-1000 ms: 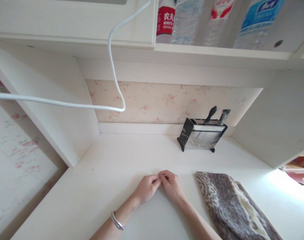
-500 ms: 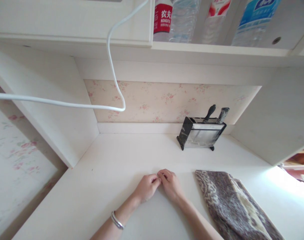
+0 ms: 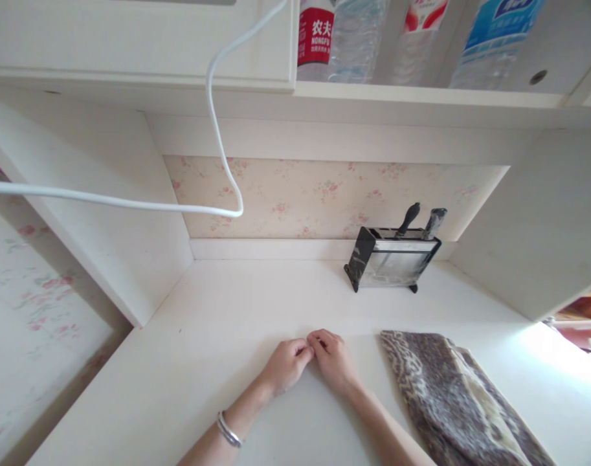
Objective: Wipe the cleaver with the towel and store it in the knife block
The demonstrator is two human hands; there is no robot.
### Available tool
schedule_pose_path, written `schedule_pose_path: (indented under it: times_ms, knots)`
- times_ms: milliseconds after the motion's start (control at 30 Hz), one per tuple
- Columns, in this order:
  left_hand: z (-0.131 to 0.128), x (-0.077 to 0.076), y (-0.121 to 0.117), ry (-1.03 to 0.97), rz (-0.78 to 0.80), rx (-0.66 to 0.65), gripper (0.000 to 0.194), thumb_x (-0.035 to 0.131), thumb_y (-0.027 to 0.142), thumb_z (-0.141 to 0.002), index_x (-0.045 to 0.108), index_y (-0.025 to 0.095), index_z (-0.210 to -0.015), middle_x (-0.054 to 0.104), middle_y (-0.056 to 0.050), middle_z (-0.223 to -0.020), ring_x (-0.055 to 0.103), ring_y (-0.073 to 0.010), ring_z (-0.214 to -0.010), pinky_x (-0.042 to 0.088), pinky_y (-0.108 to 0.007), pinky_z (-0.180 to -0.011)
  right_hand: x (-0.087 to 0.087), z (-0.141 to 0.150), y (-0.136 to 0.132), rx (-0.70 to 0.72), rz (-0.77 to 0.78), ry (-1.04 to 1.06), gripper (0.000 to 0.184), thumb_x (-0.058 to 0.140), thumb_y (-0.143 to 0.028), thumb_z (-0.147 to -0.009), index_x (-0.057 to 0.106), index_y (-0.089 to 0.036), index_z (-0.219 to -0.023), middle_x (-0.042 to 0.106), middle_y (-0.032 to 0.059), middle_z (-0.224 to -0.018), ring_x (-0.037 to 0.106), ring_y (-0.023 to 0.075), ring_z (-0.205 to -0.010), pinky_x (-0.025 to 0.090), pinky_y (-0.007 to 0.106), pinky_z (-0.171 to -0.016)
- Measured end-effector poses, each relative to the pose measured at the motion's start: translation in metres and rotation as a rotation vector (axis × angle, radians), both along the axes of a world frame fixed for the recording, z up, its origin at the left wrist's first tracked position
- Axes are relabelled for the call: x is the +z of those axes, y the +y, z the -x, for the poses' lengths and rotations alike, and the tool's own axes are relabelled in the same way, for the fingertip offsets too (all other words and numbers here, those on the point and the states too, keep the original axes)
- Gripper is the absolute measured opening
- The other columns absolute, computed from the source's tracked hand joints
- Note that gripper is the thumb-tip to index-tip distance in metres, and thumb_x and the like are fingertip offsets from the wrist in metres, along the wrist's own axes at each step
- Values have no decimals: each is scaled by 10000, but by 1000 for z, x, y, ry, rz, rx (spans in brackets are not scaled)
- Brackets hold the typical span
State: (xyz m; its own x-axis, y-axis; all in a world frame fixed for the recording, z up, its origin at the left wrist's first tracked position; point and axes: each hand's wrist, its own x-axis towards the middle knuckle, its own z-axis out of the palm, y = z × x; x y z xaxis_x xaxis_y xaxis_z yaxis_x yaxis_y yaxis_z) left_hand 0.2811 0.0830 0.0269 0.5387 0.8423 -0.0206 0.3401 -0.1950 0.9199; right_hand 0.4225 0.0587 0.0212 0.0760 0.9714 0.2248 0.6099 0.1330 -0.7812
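Both hands rest on the white surface (image 3: 217,323) at about 6 o'clock, the left hand (image 3: 286,364) and the right hand (image 3: 333,360) meeting knuckle to knuckle. The fingers of both are curled under, loosely clenched, holding nothing that shows. Nearest them, at 4 o'clock and just beside the right forearm, lies a folded patterned cloth (image 3: 450,401). A knife holder (image 3: 392,262) stands at 1 o'clock against the floral back wall. To handle the cloth well, I judge it best gripped by its edges, kept flat.
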Motion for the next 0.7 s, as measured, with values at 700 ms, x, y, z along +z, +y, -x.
schedule_pose_path:
  times_ms: [700]
  knots:
    - [-46, 47, 47, -87, 140, -72, 235, 410, 215, -828, 548, 183, -1015, 558, -20, -878, 460, -97, -603, 369, -230, -582, 79, -162, 48, -345, 77, 560, 267, 635, -410, -696, 668, -171, -810, 674, 98, -957, 616, 168, -671, 539, 317, -703]
